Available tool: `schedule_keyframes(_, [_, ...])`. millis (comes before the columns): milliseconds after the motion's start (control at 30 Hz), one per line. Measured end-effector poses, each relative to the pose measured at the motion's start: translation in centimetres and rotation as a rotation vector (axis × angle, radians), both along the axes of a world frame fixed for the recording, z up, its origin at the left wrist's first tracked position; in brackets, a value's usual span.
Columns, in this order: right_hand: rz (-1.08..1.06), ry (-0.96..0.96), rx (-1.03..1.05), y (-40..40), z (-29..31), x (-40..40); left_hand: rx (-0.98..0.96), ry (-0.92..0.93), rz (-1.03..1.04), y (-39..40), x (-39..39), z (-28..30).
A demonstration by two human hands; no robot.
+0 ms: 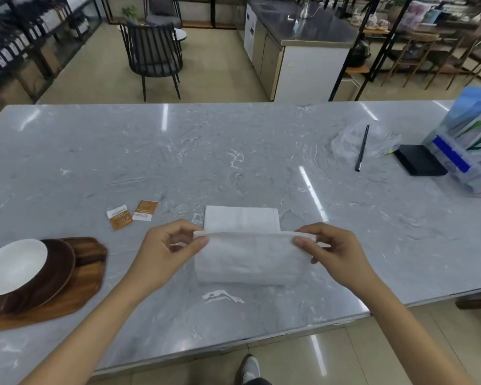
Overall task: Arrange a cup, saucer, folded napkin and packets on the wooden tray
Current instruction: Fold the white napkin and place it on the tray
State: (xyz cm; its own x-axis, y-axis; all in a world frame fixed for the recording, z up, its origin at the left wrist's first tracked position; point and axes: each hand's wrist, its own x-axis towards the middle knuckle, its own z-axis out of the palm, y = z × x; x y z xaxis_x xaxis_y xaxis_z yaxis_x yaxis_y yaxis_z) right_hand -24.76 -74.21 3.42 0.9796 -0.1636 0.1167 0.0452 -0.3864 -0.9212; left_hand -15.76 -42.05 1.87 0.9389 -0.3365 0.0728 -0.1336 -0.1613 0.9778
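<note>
My hands, the left hand [169, 247] and the right hand [329, 250], are bare, with no rings, gloves or watch. My forearms are uncovered to the bottom edge of the view, and no sleeve shows. Short, plain nails. Below, one foot wears a light grey shoe [250, 369] under a dark trouser hem.

A white napkin [249, 257] on a grey, white-veined marble tabletop [206, 162]. Two packets [132, 215] in orange-brown and white, speckled with pale dots. A dark brown cup [14, 273] with a white interior, on a brown saucer [59, 270] and a warm brown, grained wooden tray [86, 284]. A black pen [362, 148]; a black box [419, 159].
</note>
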Motion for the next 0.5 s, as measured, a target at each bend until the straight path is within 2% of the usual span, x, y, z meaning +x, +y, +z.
schedule_keyframes(267, [-0.163, 0.125, 0.09, -1.8, -4.6, 9.0, 0.02, 0.083, 0.13, -3.8, 8.0, -4.6])
schedule_keyframes(500, [-0.216, 0.295, -0.05, -2.7, -9.8, 14.3, 0.273, 0.08, 0.184, -6.7, 13.1, -8.7])
